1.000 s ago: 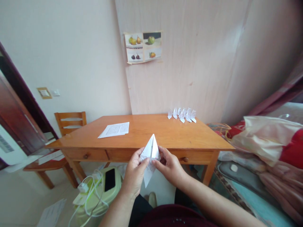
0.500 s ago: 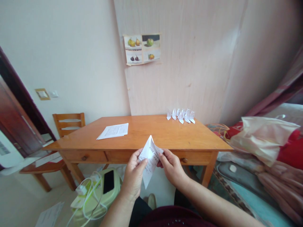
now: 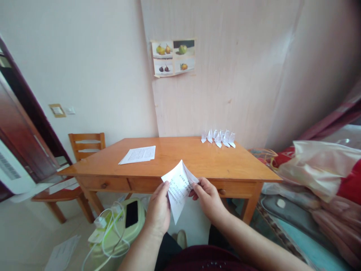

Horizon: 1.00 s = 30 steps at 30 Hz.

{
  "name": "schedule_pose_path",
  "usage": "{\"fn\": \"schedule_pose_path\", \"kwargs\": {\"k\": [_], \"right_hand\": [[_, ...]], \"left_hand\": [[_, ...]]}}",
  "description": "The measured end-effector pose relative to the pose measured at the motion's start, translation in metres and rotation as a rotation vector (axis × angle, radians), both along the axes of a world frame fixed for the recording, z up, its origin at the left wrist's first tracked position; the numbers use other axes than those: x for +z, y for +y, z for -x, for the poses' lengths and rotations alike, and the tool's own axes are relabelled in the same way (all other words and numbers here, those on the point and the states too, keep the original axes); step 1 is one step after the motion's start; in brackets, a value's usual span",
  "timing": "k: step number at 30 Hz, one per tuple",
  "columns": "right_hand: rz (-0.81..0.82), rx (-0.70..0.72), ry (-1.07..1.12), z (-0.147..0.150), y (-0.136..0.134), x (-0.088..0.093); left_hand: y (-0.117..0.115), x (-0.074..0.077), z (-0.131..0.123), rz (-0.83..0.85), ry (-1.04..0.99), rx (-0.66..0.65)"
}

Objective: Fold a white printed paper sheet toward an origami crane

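Wooden table [image 3: 180,152]: set against a pale wall [image 3: 107,67], with drawers and round knobs along its front.
Fruit pictures [image 3: 173,57]: stuck up above the table's back edge, four panels, one of them showing a green fruit on a dark ground.
Folded paper [image 3: 179,190]: held up at the table's front edge, near its middle; a kite shape with one point up and one down, printed lines on the side facing the wearer, its sides spread outward.
Left hand [image 3: 158,207]: before the table's front edge, closed on the paper's left side, thumb on the near face; the fingers behind are mostly hidden.
Right hand [image 3: 208,197]: also before the front edge, thumb and fingers pinched together on the paper's right corner, with no visible gap.
Small paper figures [image 3: 218,139]: standing in a close cluster at the table's back right.
Printed sheets [image 3: 138,154]: lying in a stack on the table's left half.
Wooden chair [image 3: 87,145]: at the table's left end, with more papers [image 3: 63,185] on its seat.
Green container [image 3: 138,218]: on the floor before the table's left part, carrying a dark phone [image 3: 131,213] and tangled white cables [image 3: 103,238].
Cream bag [image 3: 316,167]: to the table's right, beside red material [image 3: 351,178].
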State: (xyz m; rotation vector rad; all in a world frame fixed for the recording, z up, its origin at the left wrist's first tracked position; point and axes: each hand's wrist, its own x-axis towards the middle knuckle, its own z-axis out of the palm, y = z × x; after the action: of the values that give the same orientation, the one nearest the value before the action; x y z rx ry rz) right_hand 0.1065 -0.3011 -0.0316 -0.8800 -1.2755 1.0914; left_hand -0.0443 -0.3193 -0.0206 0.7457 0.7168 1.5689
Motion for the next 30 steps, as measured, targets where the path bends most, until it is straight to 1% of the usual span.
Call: {"fn": "schedule_pose_path", "kwargs": {"k": [3, 6, 11, 13, 16, 18, 21, 25, 30], "right_hand": [[0.051, 0.02, 0.066, -0.001, -0.001, 0.001], [0.111, 0.04, 0.132, -0.001, -0.001, 0.0], [0.212, 0.149, 0.307, -0.001, 0.0, -0.003], [0.25, 0.177, 0.34, -0.001, 0.0, -0.005], [0.291, 0.176, 0.285, -0.004, 0.002, -0.007], [0.295, 0.153, 0.19, -0.007, 0.003, -0.008], [0.267, 0.12, 0.049, -0.012, 0.006, -0.004], [0.224, 0.166, 0.051, -0.019, 0.012, 0.009], [0.173, 0.141, 0.005, -0.026, 0.017, 0.023]], "left_hand": [[0.001, 0.002, 0.0, 0.028, -0.049, -0.049], [0.001, 0.003, 0.001, 0.041, -0.048, -0.097], [-0.001, 0.003, 0.001, 0.06, -0.083, -0.156], [0.0, 0.003, 0.002, 0.063, -0.087, -0.165], [0.002, -0.001, 0.004, 0.054, -0.06, -0.121], [0.004, -0.004, 0.007, 0.05, -0.026, -0.088], [0.005, -0.007, 0.011, 0.05, 0.042, -0.079], [0.004, -0.007, 0.016, 0.032, 0.174, -0.142], [0.0, -0.002, 0.018, -0.003, 0.272, -0.253]]}}
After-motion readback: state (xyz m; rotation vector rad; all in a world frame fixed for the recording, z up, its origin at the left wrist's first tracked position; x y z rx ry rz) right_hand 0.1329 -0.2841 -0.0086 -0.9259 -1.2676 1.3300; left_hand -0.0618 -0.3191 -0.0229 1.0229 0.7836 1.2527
